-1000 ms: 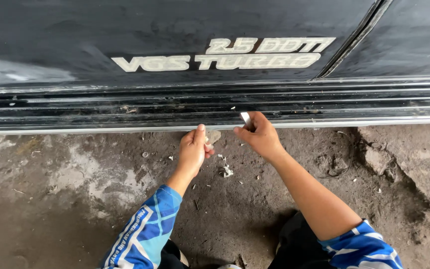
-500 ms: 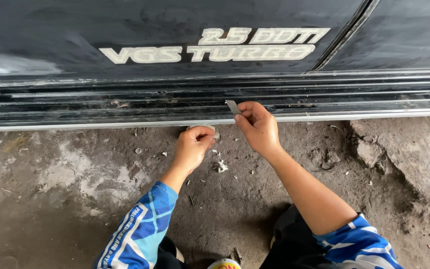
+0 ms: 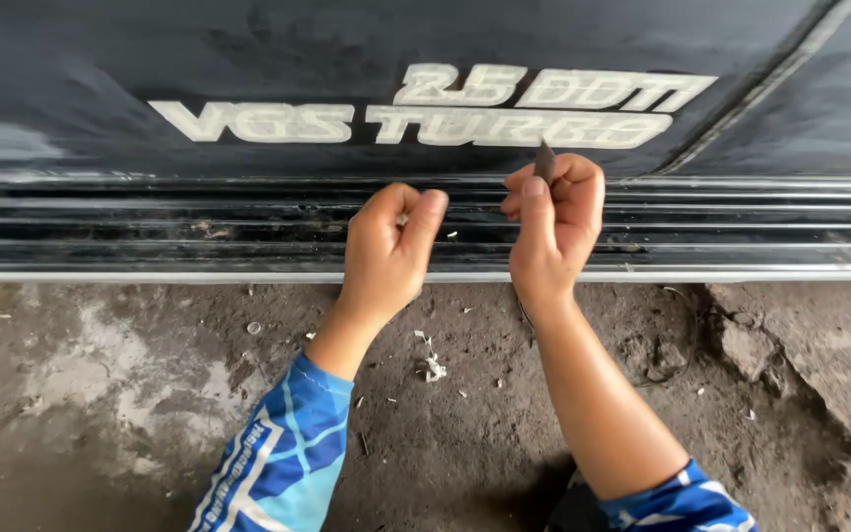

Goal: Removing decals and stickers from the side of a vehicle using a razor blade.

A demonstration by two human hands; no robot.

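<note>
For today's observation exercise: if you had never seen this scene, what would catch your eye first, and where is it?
First, the two bare hands raised at the centre: the right hand pinches a thin dark blade pointing up, and the left hand beside it is curled with fingertips pinched. Behind them runs the dark vehicle body with pale raised lettering across the top, above ribbed sill trim. Below, pale scrapings lie on the dirty concrete floor.

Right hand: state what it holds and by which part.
The right hand pinches a small dark blade by its lower end; the tip sticks up.
</note>
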